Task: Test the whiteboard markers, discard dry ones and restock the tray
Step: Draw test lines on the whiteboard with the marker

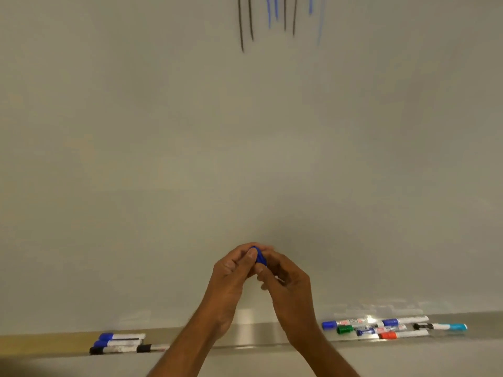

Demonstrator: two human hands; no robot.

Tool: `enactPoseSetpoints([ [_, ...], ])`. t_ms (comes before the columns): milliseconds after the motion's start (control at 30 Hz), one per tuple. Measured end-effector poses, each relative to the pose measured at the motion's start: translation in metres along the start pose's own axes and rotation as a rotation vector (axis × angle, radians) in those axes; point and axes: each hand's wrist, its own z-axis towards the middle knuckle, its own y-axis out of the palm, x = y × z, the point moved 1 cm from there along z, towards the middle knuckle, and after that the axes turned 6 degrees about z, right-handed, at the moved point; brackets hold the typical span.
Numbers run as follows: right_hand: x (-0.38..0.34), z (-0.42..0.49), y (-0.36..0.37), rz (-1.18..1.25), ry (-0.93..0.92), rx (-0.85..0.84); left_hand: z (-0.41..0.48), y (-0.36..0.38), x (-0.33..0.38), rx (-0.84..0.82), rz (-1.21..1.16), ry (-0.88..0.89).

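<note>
Head view, hands (260, 270) pinching blue marker (260, 256)

Both hands (261, 270) hide all of the blue marker (260, 255) but its cap. The strokes (272, 17) run off the top edge. Marker labels (353, 321) are unreadable.

marker labels (351, 321) on the tray (245, 333) too blurred to read, no legible text

2 bare forearms, no sleeves, rings
</note>
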Motion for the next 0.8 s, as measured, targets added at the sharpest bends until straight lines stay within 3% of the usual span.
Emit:
enactPoseSetpoints([
  [333,-0.095,0.004,0.045,0.274,0.295,-0.29,-0.007,-0.041,0.086,-0.146,-0.085,0.077],
  [633,-0.129,0.006,0.073,0.429,0.288,-0.303,-0.012,-0.06,0.13,-0.139,-0.158,0.144],
  [800,-0.143,0.004,0.082,0.398,0.253,-0.268,-0.013,-0.066,0.142,-0.131,-0.152,0.186],
])
